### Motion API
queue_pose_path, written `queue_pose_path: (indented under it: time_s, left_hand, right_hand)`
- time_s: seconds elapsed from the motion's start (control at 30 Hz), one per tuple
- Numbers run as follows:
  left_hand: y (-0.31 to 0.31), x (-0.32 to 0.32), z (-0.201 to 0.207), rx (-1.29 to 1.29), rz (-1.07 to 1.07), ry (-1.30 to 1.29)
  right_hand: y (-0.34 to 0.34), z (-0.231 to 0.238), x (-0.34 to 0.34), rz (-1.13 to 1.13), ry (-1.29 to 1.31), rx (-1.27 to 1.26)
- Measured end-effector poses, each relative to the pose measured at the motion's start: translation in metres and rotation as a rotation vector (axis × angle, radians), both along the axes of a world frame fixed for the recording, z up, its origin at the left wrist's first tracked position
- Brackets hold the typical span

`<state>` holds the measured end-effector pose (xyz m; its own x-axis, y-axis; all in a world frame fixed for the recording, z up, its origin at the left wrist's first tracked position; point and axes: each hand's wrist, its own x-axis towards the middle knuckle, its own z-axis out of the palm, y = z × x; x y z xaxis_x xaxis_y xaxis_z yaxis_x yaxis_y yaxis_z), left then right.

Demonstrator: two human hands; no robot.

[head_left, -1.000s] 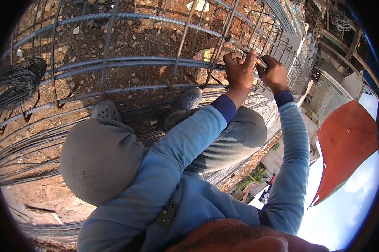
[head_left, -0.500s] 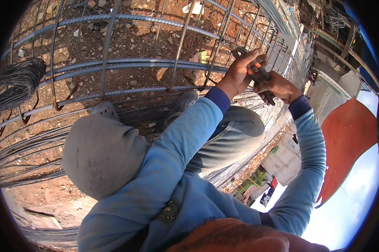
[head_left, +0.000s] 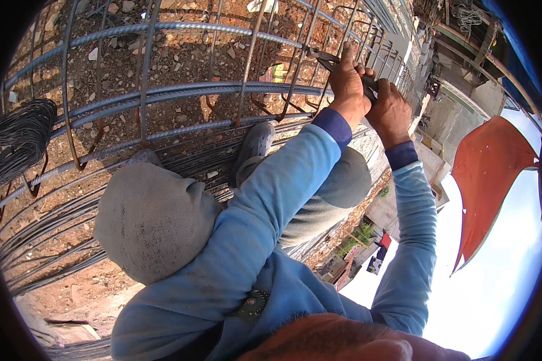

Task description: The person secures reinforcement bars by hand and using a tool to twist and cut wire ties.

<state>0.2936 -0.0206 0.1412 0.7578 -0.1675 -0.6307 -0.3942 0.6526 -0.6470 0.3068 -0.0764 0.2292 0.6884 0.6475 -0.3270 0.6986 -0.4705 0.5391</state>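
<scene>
Both of my hands work a pair of dark end-cutting pincers point(head_left: 326, 59), its jaws at a crossing of the rebar cage point(head_left: 229, 27). My left hand point(head_left: 349, 90) is closed around one handle, with one digit pointing up along the tool. Close beside it on the right, my right hand point(head_left: 391, 113) wraps the other handle. The fingers cover most of the handles. Any wire inside the jaws is too small to make out. Ribbed long bars and thinner bent stirrups point(head_left: 146, 72) make up the cage.
A bundle of thin dark tie wire point(head_left: 21, 141) hangs on the cage at far left. Loose long rods point(head_left: 48, 225) lie beside my feet and bent knees. Stony reddish soil point(head_left: 186, 57) shows under the cage. A red cloth point(head_left: 484, 174) hangs at right.
My hands have come closer together, and the pincers' handles with them. Both hands and the tool have shifted slightly up and left in view. The view has shifted a little.
</scene>
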Motion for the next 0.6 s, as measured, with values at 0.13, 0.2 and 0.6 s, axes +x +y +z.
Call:
queue_pose_path:
  time_s: [0.13,0.2,0.6]
  left_hand:
    - [0.000,0.007,0.002,0.065,-0.181,0.127]
    - [0.000,0.008,-0.004,0.125,-0.246,0.151]
    - [-0.007,-0.058,-0.023,1.228,-0.279,0.178]
  right_hand:
    - [-0.002,-0.004,0.007,-0.136,0.092,-0.051]
    - [-0.003,-0.008,0.002,-0.193,0.134,-0.060]
    - [-0.039,-0.011,-0.032,-1.211,0.894,0.580]
